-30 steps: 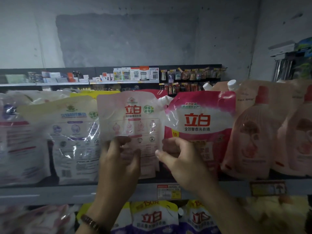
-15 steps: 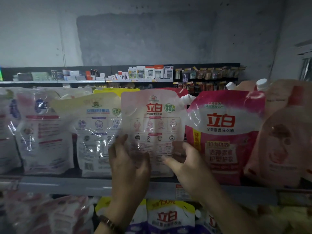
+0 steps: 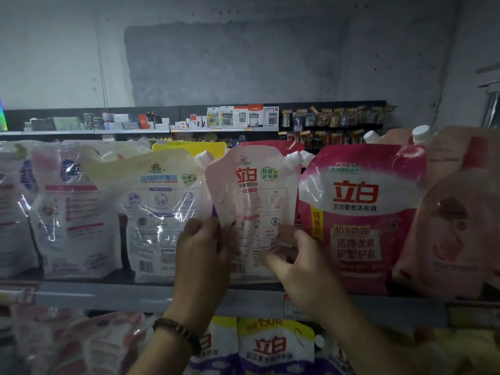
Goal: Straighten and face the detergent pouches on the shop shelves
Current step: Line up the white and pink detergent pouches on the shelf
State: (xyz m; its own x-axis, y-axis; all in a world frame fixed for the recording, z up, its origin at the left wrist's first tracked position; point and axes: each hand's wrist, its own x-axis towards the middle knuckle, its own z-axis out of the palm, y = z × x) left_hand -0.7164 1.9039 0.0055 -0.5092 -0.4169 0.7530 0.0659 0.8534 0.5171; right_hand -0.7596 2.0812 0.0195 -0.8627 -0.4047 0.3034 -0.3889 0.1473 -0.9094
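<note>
A pale pink detergent pouch (image 3: 254,196) with red characters and a white spout stands in the middle of the upper shelf (image 3: 108,295), turned a little to the left. My left hand (image 3: 203,255) grips its lower left edge and my right hand (image 3: 293,262) grips its lower right corner. To its left stands a cream-topped clear pouch (image 3: 159,209). A bright magenta pouch (image 3: 359,215) stands to its right, front facing me. A yellow pouch (image 3: 189,147) peeks up behind the row.
More white pouches (image 3: 73,209) fill the shelf at left and peach pouches (image 3: 454,217) crowd the right. Purple and yellow pouches (image 3: 273,347) sit on the shelf below. A far wall shelf (image 3: 135,131) carries small boxed goods.
The view has swung left, so the row sits further right in frame. The pink pouch in my hands has turned and narrowed, its left edge swinging toward me.
</note>
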